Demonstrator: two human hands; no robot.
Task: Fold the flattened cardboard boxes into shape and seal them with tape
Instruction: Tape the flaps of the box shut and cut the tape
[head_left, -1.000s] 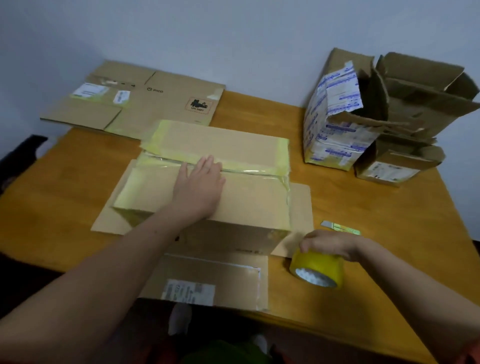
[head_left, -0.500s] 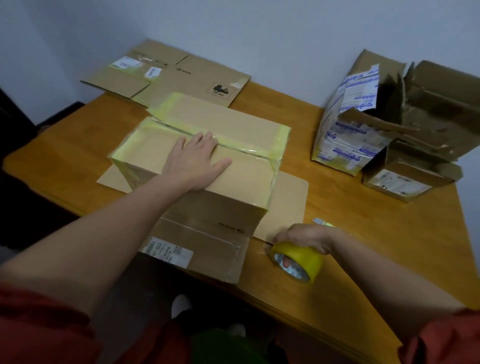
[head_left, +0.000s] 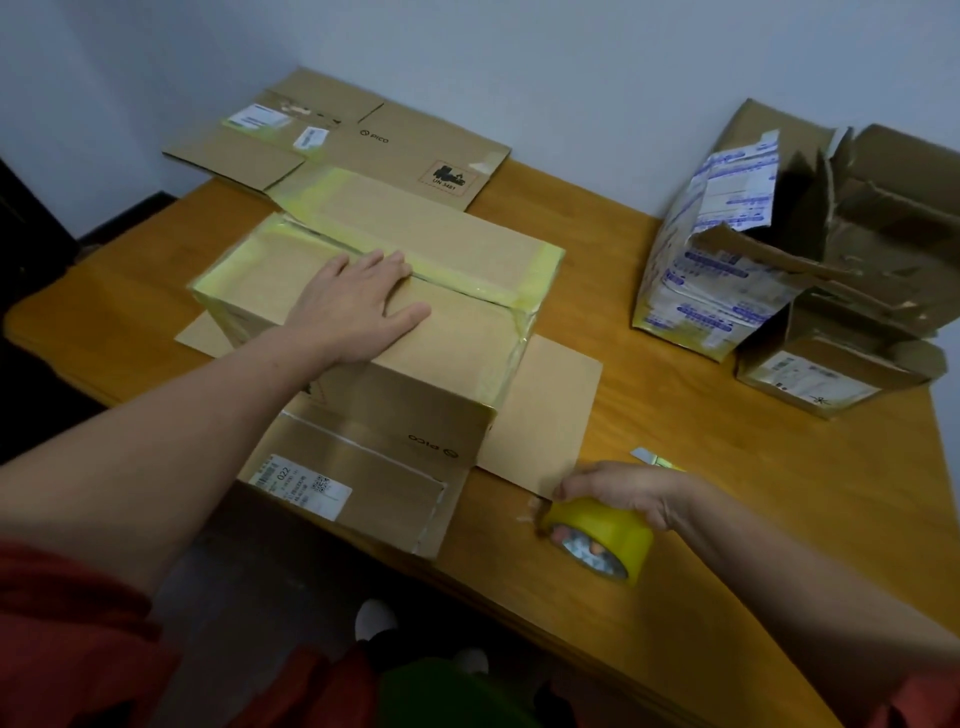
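We are pressing our left hand, fingers straight and spread, on the box; right of it our right hand is gripping the tape roll with curled fingers.

wooden table | pale wall behind | small silvery strip lying on table

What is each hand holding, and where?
The right hand grips the tape roll by its upper rim; the left hand only presses flat on the box.

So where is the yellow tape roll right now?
Head view, lower right: the tape roll is gripped by the right hand over the table, just right of the box flap.
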